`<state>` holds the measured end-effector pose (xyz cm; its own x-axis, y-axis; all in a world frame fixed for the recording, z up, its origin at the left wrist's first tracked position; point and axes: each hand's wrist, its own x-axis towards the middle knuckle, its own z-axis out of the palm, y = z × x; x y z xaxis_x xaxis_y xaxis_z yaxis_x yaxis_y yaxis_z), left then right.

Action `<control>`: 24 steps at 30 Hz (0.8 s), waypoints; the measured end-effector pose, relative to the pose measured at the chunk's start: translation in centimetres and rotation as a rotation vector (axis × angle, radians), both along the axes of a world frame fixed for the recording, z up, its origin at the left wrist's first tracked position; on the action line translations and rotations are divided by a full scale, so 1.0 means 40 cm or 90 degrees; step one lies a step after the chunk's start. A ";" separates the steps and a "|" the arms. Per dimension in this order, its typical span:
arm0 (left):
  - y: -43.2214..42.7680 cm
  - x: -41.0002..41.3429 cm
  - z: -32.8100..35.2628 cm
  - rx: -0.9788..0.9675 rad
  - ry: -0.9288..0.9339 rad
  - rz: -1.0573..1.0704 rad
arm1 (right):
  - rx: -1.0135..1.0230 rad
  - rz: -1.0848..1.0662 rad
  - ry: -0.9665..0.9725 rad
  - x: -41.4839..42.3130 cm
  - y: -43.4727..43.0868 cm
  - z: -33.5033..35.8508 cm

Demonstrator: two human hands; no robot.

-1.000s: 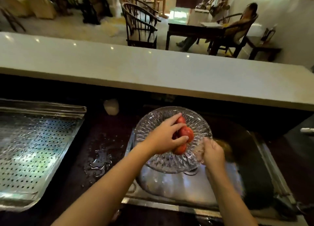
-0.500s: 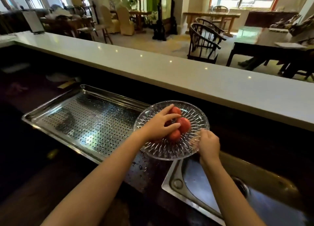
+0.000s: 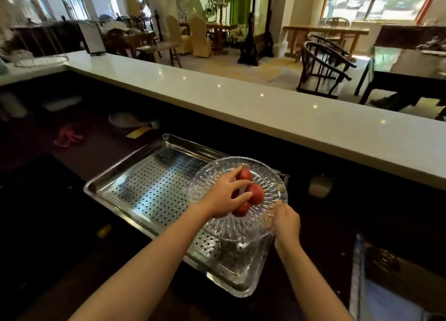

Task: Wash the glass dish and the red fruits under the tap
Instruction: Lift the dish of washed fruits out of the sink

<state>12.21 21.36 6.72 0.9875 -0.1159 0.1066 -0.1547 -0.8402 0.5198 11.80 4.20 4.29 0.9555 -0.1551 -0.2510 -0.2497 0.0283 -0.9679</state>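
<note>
A cut-glass dish [image 3: 268, 175] is held tilted above the right part of a perforated steel tray [image 3: 149, 188]. Red fruits [image 3: 256, 194] lie in the dish. My left hand [image 3: 225, 197] rests over the fruits with fingers curled on them, pressing them into the dish. My right hand [image 3: 286, 220] grips the dish's near right rim. The sink [image 3: 376, 284] is at the lower right, apart from the dish. No tap is in view.
A long pale counter [image 3: 265, 113] runs behind the dark worktop. A small pale cup-like object [image 3: 319, 186] stands right of the dish. Red and pale items [image 3: 68, 134] lie on the dark surface at the left. Chairs and tables fill the room beyond.
The dish with the fruits has moved left, from over the sink to over the perforated tray. Both hands kept their hold, and the view swung left with them.
</note>
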 end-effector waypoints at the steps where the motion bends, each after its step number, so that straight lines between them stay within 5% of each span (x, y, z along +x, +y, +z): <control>1: 0.033 0.007 -0.020 0.001 0.002 0.000 | -0.004 -0.006 0.007 0.004 0.040 -0.019; 8: 0.196 0.038 -0.148 -0.004 0.059 -0.004 | -0.049 -0.052 0.068 0.013 0.224 -0.124; 15: 0.283 0.036 -0.162 -0.252 0.065 0.045 | -0.041 -0.017 0.110 0.026 0.267 -0.182; 19: 0.381 0.050 -0.184 -0.318 -0.041 0.318 | -0.048 -0.012 0.103 0.042 0.265 -0.195; 21: 0.402 0.057 -0.207 -0.380 0.055 0.434 | -0.060 -0.010 0.106 0.049 0.266 -0.201; 24: 0.381 0.056 -0.237 -0.449 0.138 0.416 | -0.082 -0.001 0.115 0.056 0.265 -0.207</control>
